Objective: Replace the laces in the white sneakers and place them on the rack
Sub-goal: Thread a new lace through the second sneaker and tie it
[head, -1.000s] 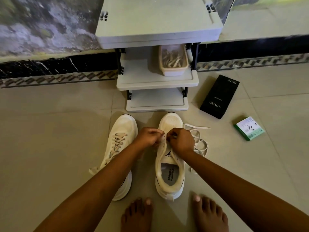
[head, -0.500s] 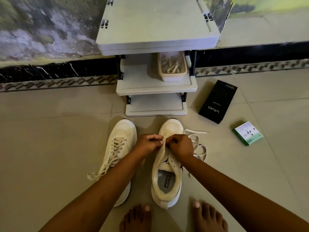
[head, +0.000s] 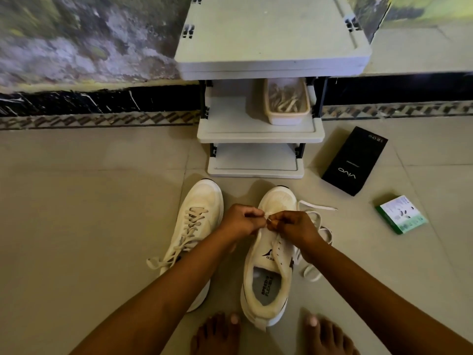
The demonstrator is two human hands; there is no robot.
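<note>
A white lace [head: 317, 221] end is pinched between the left hand [head: 239, 220] and right hand [head: 294, 226], both held over the forepart of the unlaced sneaker [head: 268, 262]. Left of the left hand the laced sneaker [head: 194, 226] is seen on the floor. Beyond both hands the rack [head: 258, 134] is stood

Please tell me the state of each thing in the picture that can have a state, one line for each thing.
left sneaker: laced, ends untied, on floor
right sneaker: mostly unlaced, on floor
loose lace: trailing on floor beside right sneaker
left hand: pinching lace at front eyelets
right hand: pinching lace at front eyelets
rack: no sneakers on it
tub: open, holding laces
black box: closed, lying flat
green box: closed, lying flat
</note>
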